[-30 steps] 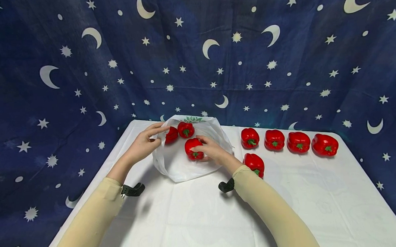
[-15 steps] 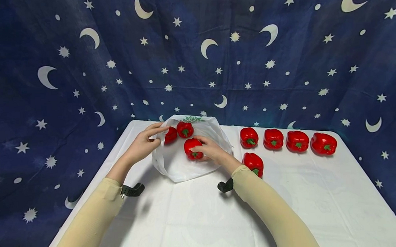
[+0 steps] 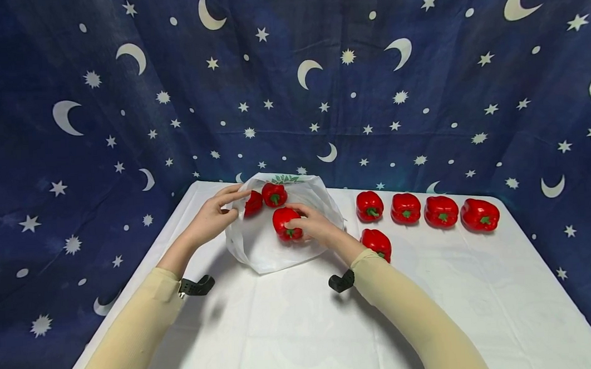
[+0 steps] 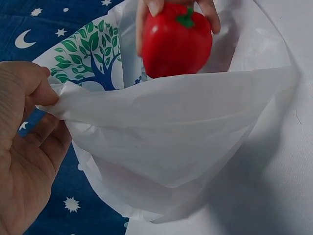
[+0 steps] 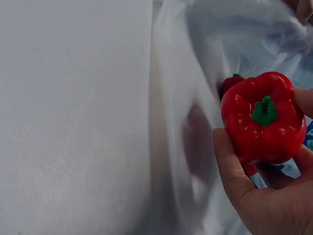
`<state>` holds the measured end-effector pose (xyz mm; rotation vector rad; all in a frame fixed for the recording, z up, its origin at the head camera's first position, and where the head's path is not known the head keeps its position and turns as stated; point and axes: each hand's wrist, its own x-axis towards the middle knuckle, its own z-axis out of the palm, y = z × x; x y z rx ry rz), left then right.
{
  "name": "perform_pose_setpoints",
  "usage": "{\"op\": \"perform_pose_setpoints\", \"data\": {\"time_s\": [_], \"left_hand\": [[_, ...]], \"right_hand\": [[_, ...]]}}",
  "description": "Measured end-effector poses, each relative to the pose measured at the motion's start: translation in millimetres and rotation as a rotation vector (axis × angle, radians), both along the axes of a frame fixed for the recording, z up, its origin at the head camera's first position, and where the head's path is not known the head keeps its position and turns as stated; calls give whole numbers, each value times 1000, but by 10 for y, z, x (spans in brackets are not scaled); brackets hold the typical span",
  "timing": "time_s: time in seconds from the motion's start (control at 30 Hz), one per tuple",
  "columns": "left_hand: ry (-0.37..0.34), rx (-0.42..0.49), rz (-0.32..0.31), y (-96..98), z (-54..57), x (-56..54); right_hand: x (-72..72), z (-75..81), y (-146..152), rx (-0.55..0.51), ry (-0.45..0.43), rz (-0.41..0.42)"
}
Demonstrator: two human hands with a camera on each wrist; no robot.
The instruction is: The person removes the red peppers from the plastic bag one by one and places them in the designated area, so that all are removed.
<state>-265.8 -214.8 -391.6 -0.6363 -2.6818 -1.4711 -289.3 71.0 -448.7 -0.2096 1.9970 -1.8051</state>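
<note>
A white plastic bag (image 3: 264, 258) lies with its mouth spread toward me. My left hand (image 3: 213, 215) pinches its rim between thumb and fingers; the pinched edge shows in the left wrist view. My right hand (image 5: 279, 205) holds a red bell pepper (image 5: 264, 122) with a green stem, fingers and thumb around its sides, at the bag's mouth. Deeper inside are two more red bell peppers, one upright-looking pepper (image 3: 274, 195) at the back and another pepper (image 3: 253, 204) partly covered by the bag's left side.
To the right of the bag, several red bell peppers (image 3: 405, 209) stand in a row along the table's back. A single pepper (image 3: 376, 244) sits in front of them, partly behind the right forearm. The white-covered table (image 3: 293, 324) meets a dark blue star-patterned curtain (image 3: 269, 69).
The head view has shifted slightly. My right wrist has moved a little to the right, with the bell pepper still held at the bag's mouth. The left hand keeps its pinch on the rim.
</note>
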Motion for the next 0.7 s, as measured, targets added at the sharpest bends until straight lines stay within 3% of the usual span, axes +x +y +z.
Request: {"op": "perform_pose_setpoints", "data": {"time_s": [0.1, 0.33, 0.47, 0.7], "left_hand": [[-10, -1, 8, 17, 34, 27], [-15, -8, 4, 102, 252, 211], [-13, -5, 0, 98, 263, 224], [12, 12, -6, -37, -17, -5]], "right_hand": [[72, 87, 38, -3, -2, 19], [233, 293, 237, 22, 3, 48], [297, 378, 425, 31, 8, 45], [418, 514, 823, 23, 27, 11]]}}
